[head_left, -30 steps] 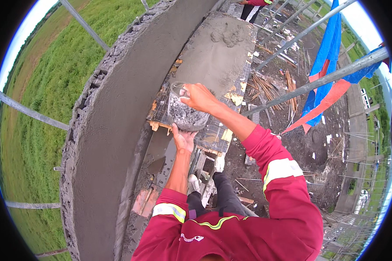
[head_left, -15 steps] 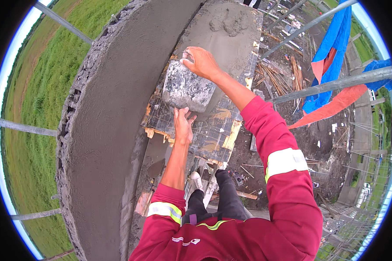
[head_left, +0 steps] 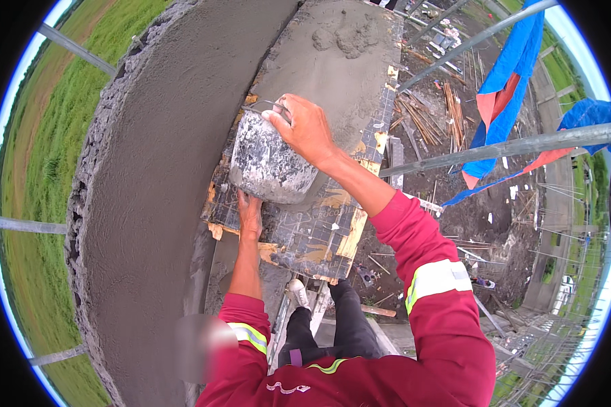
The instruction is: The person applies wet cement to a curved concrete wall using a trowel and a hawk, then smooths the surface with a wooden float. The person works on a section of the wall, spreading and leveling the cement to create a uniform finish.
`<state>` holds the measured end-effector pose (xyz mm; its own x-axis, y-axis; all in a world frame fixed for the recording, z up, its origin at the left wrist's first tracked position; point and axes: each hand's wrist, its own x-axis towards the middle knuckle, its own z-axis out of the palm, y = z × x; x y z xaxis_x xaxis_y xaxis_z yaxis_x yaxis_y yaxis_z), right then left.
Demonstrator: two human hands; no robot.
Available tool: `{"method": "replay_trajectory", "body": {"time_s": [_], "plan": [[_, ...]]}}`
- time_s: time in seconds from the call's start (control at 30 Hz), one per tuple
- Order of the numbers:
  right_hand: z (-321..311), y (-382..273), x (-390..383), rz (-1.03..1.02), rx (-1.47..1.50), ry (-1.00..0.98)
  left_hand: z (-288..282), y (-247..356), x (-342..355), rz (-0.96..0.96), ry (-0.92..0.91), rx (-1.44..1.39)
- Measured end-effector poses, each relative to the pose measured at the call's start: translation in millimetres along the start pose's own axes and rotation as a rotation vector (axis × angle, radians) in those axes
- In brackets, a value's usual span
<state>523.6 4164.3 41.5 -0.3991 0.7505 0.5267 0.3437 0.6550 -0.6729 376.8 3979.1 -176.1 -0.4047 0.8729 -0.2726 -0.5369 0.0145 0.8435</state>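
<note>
A black bucket [head_left: 273, 159], smeared with pale dried cement, is tipped over the boards on the work platform. My right hand [head_left: 302, 129] is closed at its far end, by the thin wire handle [head_left: 261, 104]. From the near left side, my left hand [head_left: 250, 216] supports the bucket, its fingers mostly hidden underneath. Wet grey mortar [head_left: 332, 74] spreads over the platform [head_left: 319, 230] beyond and to the right of the bucket, with lumps at the far end. The bucket's mouth and inside are out of sight.
To my left runs a curved wall top [head_left: 149, 183] of smooth grey cement with a rough outer edge. Metal scaffold pipes [head_left: 509, 146] cross on the right, hung with a blue and orange tarp [head_left: 506, 95]. Far below lie debris and a bundle of sticks [head_left: 453, 115].
My left hand has slid left and farther under the bucket, hiding its fingers. The wire handle shows more clearly by my right hand. The whole view has shifted slightly.
</note>
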Motion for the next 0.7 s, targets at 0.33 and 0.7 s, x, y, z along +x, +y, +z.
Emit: {"method": "replay_trajectory", "body": {"time_s": [0.33,0.7], "plan": [[-18,131,92,0.336,0.068,0.082,95,68,52,0.029,0.275,0.368],[-17,353,51,1.187,0.535,0.389,170,98,182,0.184,0.026,0.689]]}}
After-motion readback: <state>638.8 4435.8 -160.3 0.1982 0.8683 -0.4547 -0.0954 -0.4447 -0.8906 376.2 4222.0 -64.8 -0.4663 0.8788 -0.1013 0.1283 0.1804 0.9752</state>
